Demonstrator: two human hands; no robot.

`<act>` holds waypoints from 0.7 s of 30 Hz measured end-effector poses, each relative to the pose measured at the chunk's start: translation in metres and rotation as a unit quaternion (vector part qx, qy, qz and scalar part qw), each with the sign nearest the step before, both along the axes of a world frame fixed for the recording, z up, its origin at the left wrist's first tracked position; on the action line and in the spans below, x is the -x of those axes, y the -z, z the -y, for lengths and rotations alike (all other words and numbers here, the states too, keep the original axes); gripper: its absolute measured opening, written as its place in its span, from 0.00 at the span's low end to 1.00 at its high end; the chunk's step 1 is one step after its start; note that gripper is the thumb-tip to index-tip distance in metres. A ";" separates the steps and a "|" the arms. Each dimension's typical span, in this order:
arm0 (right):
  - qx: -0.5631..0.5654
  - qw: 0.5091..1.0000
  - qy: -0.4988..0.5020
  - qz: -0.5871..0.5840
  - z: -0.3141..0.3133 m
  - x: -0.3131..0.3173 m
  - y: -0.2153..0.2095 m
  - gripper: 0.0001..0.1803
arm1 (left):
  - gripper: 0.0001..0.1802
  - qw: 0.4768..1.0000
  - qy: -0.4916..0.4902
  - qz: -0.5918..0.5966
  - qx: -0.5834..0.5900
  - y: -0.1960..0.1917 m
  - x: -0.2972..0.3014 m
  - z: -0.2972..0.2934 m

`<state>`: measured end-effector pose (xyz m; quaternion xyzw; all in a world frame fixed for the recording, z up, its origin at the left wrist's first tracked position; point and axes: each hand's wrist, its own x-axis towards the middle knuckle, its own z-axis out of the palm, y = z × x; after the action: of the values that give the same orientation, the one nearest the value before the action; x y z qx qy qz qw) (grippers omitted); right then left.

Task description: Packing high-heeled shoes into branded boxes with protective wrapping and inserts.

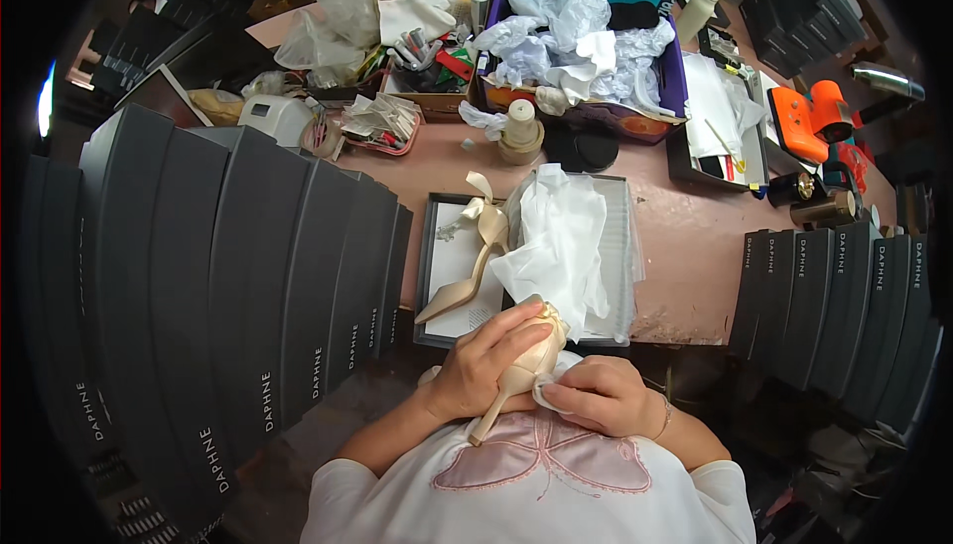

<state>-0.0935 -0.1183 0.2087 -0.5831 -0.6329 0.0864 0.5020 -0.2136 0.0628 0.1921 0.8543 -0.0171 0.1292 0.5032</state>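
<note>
My left hand (484, 365) is wrapped round a cream high-heeled shoe (534, 357), held in front of my chest above the near edge of the box. The shoe's slim heel points down toward me. My right hand (608, 397) pinches a small white cloth (548, 393) against the shoe's side. Ahead of both hands lies an open dark grey shoe box (422, 264). Inside it, the matching cream shoe (486, 236) rests on its side at the left, with a bow at the top. White tissue paper (556, 231) is bunched in the middle and right of the box.
Tall dark grey shoe boxes (248, 276) stand in a row at left, more (834, 296) at right. Behind are a carton of crumpled plastic bags (586, 48), a pink tray (382, 125), a capped bottle (520, 127) and an orange tool (799, 122).
</note>
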 end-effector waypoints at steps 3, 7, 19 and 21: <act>0.001 0.998 0.017 0.055 -0.007 0.005 -0.005 0.20 | 0.43 1.000 0.005 0.001 -0.002 -0.001 0.001 0.001; 0.038 0.997 0.016 0.067 -0.009 0.010 -0.011 0.20 | 0.44 1.000 0.000 0.001 0.016 0.003 0.006 0.002; 0.034 0.997 0.035 0.061 -0.009 0.019 -0.012 0.18 | 0.43 1.000 0.000 0.004 0.018 0.001 0.009 0.006; 0.039 0.997 0.030 0.063 -0.008 0.020 -0.011 0.18 | 0.43 1.000 0.001 0.001 0.022 0.001 0.010 0.007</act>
<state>-0.1134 -0.1102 0.2201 -0.6248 -0.6418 0.0591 0.4407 -0.2233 0.0558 0.1911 0.8427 -0.0158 0.1294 0.5223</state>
